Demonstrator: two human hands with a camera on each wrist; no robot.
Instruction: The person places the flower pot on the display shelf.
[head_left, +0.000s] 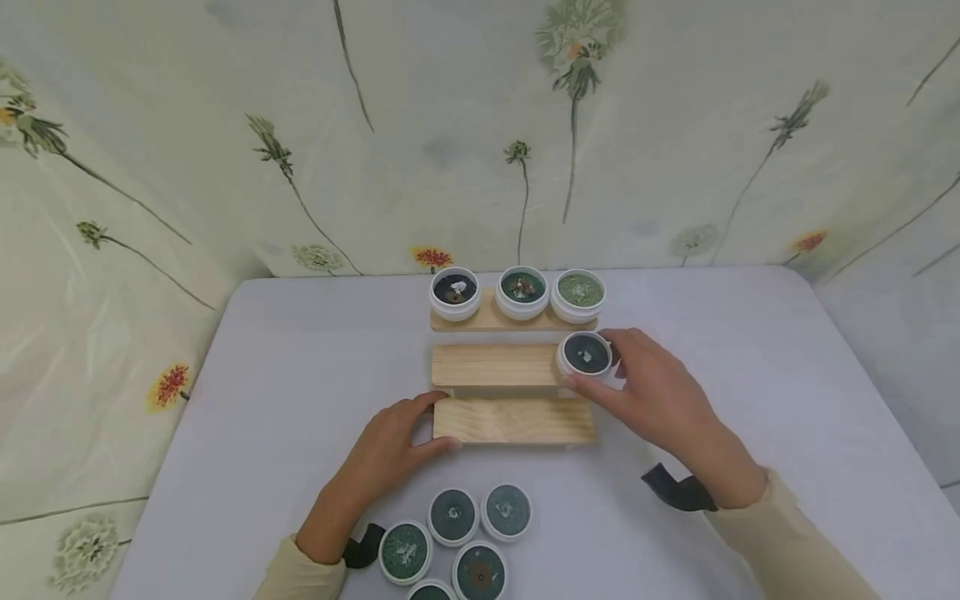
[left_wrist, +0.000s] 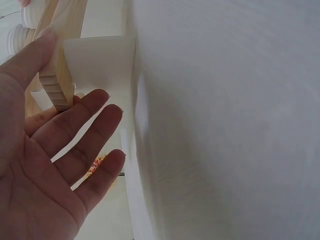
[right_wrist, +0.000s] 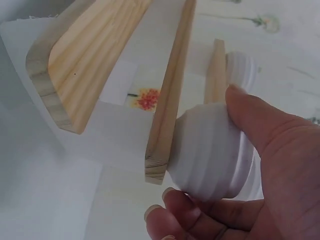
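A three-step wooden stand with pale supports stands in the middle of the table. My left hand (head_left: 386, 442) grips the left end of its front board (head_left: 517, 421), thumb on the near edge and index finger at the far side; the other fingers (left_wrist: 97, 175) spread free. My right hand (head_left: 660, 396) holds a small white ribbed pot (right_wrist: 207, 150) with a dark top and a pale bit at its centre, between thumb and fingers. That pot is at the right end of the middle board (head_left: 491, 365), touching it in the right wrist view.
On the back board (head_left: 491, 318) sit three similar pots: one dark (head_left: 455, 293), one green with brown bits (head_left: 522, 292) and one light green (head_left: 578, 296). Several green-topped pots (head_left: 453, 517) cluster on the white table (head_left: 300, 358) nearest me. A flowered curtain (head_left: 450, 192) hangs behind.
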